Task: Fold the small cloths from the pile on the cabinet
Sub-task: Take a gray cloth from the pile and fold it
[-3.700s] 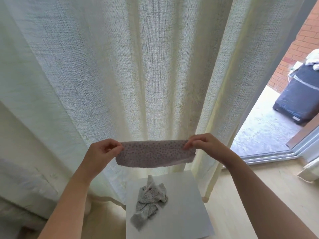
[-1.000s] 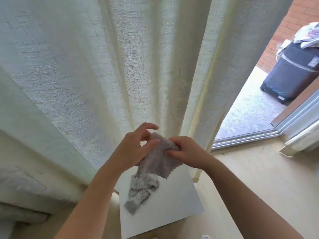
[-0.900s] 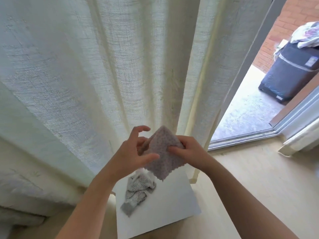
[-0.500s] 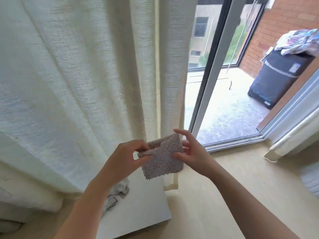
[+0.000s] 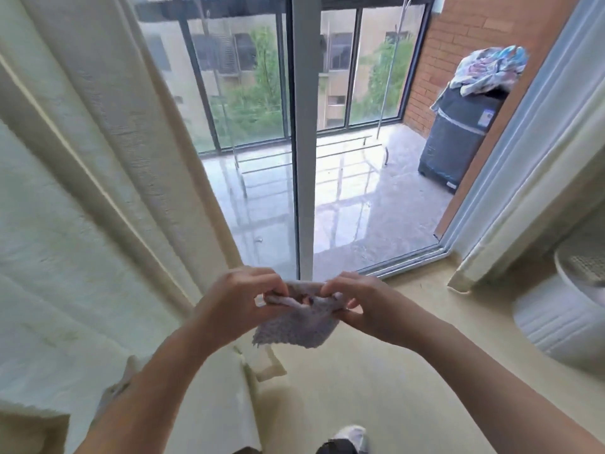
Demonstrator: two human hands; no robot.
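Cloth (image 5: 294,329) hangs mid-air between the hands, long edge running left to right; left hand (image 5: 239,299) and right hand (image 5: 357,303) each pinch a top corner, fingers curled tight; both equally near it.

A cloth (image 5: 296,326) hangs between the left hand (image 5: 239,303) and right hand (image 5: 357,303), in front of a door (image 5: 302,158). A curtain (image 5: 82,191) hangs to the left. Beyond the door, far right, a bin (image 5: 458,132) carries laundry (image 5: 491,70).
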